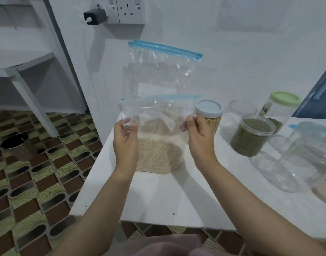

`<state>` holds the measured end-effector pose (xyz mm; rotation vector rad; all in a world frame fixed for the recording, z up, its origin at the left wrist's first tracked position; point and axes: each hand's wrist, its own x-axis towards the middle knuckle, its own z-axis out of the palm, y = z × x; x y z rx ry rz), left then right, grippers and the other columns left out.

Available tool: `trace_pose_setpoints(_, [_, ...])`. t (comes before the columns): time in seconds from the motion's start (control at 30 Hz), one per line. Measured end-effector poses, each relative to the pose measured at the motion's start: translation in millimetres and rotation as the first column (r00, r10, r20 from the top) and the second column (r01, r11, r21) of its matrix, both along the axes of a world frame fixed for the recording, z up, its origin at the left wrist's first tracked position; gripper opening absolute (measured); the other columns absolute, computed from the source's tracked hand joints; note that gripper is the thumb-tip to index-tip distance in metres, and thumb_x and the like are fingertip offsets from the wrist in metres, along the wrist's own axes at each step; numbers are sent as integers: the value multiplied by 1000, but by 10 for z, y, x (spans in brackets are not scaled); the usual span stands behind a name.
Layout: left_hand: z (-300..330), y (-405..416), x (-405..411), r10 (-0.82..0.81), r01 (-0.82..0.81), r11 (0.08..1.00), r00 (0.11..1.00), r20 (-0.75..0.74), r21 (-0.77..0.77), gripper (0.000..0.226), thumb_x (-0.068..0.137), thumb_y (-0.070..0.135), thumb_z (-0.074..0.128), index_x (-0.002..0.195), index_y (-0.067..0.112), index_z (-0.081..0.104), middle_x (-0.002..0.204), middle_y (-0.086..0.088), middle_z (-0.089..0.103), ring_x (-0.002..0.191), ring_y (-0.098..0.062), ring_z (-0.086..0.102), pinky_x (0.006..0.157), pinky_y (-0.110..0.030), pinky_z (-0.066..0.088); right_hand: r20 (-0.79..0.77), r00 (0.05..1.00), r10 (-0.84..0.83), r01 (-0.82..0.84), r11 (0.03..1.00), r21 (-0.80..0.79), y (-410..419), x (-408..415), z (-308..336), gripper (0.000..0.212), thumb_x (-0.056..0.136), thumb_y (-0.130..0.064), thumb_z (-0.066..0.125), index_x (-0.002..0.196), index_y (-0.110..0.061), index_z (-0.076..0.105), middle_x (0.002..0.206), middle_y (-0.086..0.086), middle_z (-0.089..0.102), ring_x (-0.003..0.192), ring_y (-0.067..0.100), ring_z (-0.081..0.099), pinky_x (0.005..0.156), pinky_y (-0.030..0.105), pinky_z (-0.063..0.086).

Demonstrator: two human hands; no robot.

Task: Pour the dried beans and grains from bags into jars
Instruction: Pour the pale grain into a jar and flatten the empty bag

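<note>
- Hands: your left hand [125, 143] and right hand [199, 134] pinch the clear zip bag of pale grain [158, 137] by its sides.
- Behind it stands an emptier clear blue-zipped bag [158, 71]; just right, a white-lidded jar of yellow grain [210, 115].

White table [158, 200], items sitting on top.
Zip bag of pale grain [158, 152] at centre, taller zip bag [158, 71] upright behind. To the right: white-lidded jar of yellow grain [212, 117], open jar of green beans [250, 137], green-lidded jar [280, 108], empty clear jars [310, 156].
</note>
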<state>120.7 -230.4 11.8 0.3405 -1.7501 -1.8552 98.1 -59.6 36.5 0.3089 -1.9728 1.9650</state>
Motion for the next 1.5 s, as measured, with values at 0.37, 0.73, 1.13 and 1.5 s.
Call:
trace_pose_setpoints(0.37, [254,890,233,-221,220,975,969,-106,-25,12,102,19,50,91,24,50,84,11,55,82,-8,56,90,-33,49,70,989,-134,143,978,-153,1087,318,172,27,102,-5,45,83,-19,58,86,-3,69,75,10,56,73,23,45])
trace_pose_setpoints(0.73, [562,975,-23,-496,240,341,867,-43,909,39,82,49,71,75,12,60,97,-1,62,87,-11,56,56,-22,55,480,815,325,-82,884,-460,1643,284,426,52,89,-55,55,115,-11,63,99,7,72,72,15,59,74,24,44])
trace_pose_setpoints(1.13, [1137,930,-73,-212,242,951,963,-163,191,11,93,9,62,101,17,63,85,8,73,80,-9,67,77,-20,51,40,998,-44,55,945,-321,1402,224,868,25,85,-1,57,77,-23,67,93,-1,67,81,12,54,72,27,41])
trace_pose_setpoints(1.5, [710,1365,122,262,-304,717,952,-161,-628,108,83,27,73,156,16,-5,162,-10,-5,150,-29,-1,119,-53,9,-242,970,-30,86,971,222,1019,254,839,11,101,-13,46,99,-14,57,75,-13,67,71,1,58,70,18,45])
